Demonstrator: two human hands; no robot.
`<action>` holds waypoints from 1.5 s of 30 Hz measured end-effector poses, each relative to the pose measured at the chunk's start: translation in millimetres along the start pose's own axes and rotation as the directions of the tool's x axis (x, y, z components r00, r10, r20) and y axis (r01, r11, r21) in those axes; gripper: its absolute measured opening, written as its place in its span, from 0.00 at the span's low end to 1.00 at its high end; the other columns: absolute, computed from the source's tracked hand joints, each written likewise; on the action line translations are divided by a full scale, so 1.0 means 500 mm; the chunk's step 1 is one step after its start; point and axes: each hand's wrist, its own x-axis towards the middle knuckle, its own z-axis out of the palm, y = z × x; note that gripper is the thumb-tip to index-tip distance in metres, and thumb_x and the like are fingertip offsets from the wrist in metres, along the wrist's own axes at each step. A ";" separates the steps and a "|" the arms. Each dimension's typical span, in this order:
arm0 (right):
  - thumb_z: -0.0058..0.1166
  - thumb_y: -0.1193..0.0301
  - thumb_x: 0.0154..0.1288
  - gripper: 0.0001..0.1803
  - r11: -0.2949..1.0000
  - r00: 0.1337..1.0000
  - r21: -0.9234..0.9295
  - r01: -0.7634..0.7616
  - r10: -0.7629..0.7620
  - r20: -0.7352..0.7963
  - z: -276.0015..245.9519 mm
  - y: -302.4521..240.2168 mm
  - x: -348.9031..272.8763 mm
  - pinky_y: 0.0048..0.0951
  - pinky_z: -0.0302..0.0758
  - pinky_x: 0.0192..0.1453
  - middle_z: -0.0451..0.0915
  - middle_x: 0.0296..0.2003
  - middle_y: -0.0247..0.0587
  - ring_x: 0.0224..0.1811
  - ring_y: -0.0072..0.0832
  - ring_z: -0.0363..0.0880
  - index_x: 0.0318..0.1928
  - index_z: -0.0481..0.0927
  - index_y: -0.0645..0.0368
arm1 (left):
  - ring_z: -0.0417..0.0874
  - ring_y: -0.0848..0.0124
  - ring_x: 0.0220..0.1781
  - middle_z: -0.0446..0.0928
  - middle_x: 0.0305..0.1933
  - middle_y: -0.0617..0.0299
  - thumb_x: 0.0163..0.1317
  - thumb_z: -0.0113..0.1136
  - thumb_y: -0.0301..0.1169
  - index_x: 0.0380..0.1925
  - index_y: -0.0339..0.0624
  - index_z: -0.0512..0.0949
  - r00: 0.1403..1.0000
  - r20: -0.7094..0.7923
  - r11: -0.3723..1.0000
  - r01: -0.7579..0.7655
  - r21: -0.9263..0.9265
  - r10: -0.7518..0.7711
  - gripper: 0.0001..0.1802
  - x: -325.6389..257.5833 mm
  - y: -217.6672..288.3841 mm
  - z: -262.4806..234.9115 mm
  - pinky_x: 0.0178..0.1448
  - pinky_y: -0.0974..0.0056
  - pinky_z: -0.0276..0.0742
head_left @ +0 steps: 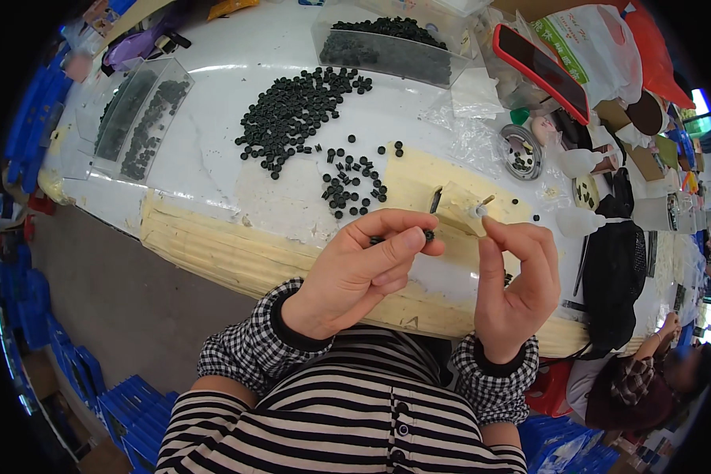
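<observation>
Above the near edge of the white bench (213, 170), the person's left hand (355, 272) pinches a small black ring-shaped part (428, 235) between thumb and forefinger, the fingers closed on it. Just to its right, well clear of touching, the right hand (517, 280) holds a small white piece (477, 212) at its fingertips, thumb and forefinger closed on that. The black part sits at the very tips of the left fingers, pointed toward the white piece. Beyond the hands a loose scatter of black parts (351, 186) lies on the bench, with a bigger heap (292, 114) behind it and a clear tray (138, 118) of the same parts off to the left.
</observation>
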 end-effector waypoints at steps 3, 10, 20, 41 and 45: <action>0.60 0.82 0.55 0.11 0.985 1.000 -0.175 0.001 0.000 0.005 -0.020 0.026 0.024 0.26 0.70 0.36 0.76 0.30 0.40 0.33 0.30 0.74 0.40 0.83 0.62 | 0.57 0.87 0.21 0.79 0.42 0.59 0.69 0.52 0.28 0.52 0.39 0.75 1.000 -0.021 1.000 0.015 0.024 -0.015 0.13 0.001 0.003 0.002 0.24 0.81 0.56; 0.62 0.78 0.55 0.10 0.977 0.988 -0.212 0.010 0.024 0.155 -0.024 0.054 0.060 0.31 0.70 0.40 0.75 0.31 0.41 0.35 0.35 0.73 0.39 0.82 0.62 | 0.57 0.86 0.21 0.78 0.40 0.61 0.70 0.51 0.28 0.53 0.37 0.74 0.997 -0.071 0.999 0.036 0.024 -0.035 0.14 0.006 0.002 0.006 0.24 0.81 0.56; 0.59 0.80 0.58 0.03 0.999 0.998 0.051 0.014 -0.011 -0.063 -0.027 0.001 0.039 0.27 0.70 0.41 0.78 0.32 0.42 0.35 0.30 0.75 0.34 0.80 0.66 | 0.57 0.87 0.21 0.78 0.36 0.62 0.70 0.51 0.30 0.51 0.36 0.75 0.996 -0.062 0.998 0.068 -0.015 -0.068 0.14 0.004 0.002 0.008 0.24 0.81 0.56; 0.45 0.79 0.70 0.05 0.874 0.986 0.468 -0.132 0.069 0.150 0.024 0.005 0.003 0.24 0.76 0.48 0.77 0.39 0.46 0.42 0.29 0.81 0.44 0.70 0.68 | 0.56 0.87 0.21 0.79 0.39 0.63 0.70 0.50 0.30 0.52 0.36 0.76 0.997 -0.050 0.998 0.054 0.025 -0.053 0.15 0.004 -0.003 0.006 0.25 0.83 0.57; 0.45 0.78 0.71 0.05 0.838 0.992 0.530 -0.127 0.096 0.086 0.023 0.001 0.003 0.24 0.76 0.47 0.77 0.39 0.46 0.41 0.29 0.81 0.44 0.70 0.67 | 0.57 0.87 0.21 0.79 0.39 0.62 0.70 0.50 0.30 0.52 0.35 0.75 0.997 -0.049 0.998 0.056 0.019 -0.055 0.15 0.004 -0.001 0.005 0.25 0.82 0.57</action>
